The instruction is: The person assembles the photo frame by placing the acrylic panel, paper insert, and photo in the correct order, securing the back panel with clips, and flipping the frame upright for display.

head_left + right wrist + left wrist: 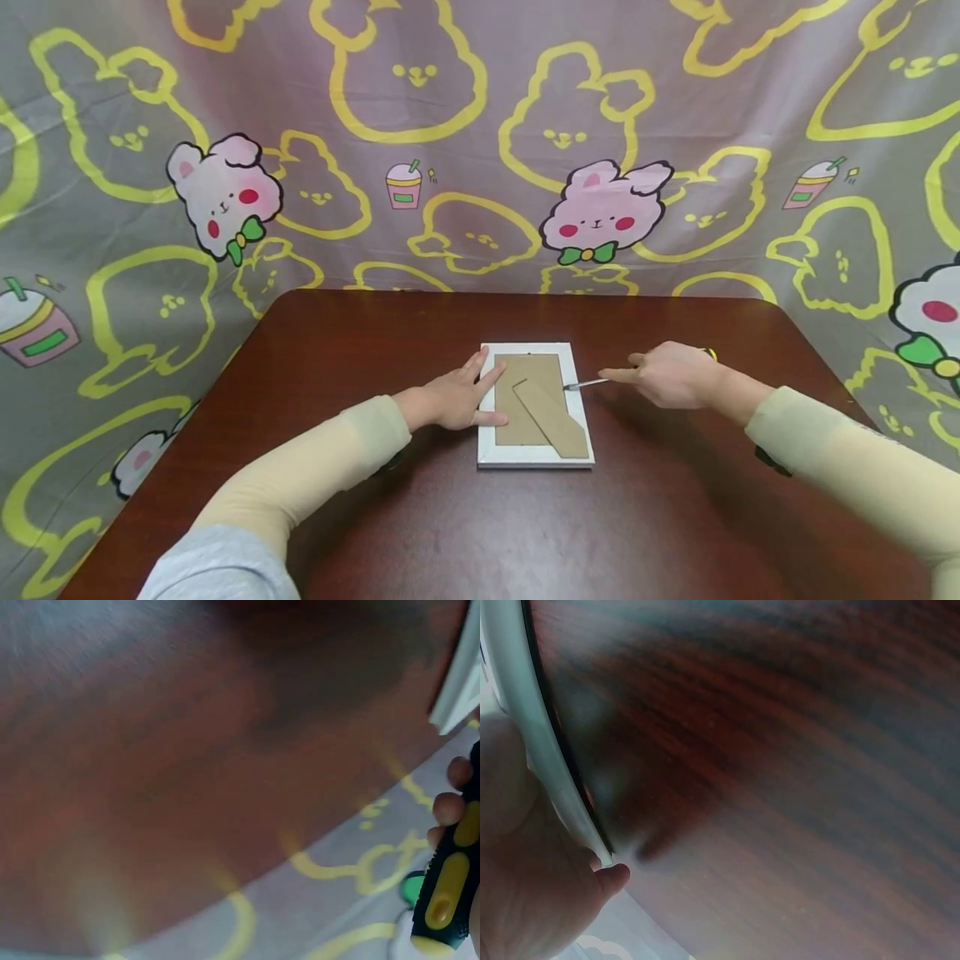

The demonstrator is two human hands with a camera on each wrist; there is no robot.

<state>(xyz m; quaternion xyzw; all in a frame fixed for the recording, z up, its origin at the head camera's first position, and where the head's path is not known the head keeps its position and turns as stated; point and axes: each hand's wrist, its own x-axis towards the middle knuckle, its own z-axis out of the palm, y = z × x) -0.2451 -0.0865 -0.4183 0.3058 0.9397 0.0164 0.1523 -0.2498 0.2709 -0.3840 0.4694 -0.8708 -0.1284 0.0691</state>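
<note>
A white picture frame (489,455) lies face down on the table, showing its brown backing board (536,371) and a slanted easel stand (555,421). My left hand (453,400) rests on the frame's left side, fingers spread and fairly straight, with fingertips reaching onto the backing. In the left wrist view that hand (532,877) lies along the white frame edge. My right hand (670,375) grips a screwdriver with a black and yellow handle (450,892). Its metal shaft (588,384) points left, and the tip meets the inner right edge of the frame border.
The dark reddish-brown table (360,333) extends around the frame on all sides. A grey curtain (480,175) with yellow outlines and cartoon rabbits hangs behind the table and along both sides.
</note>
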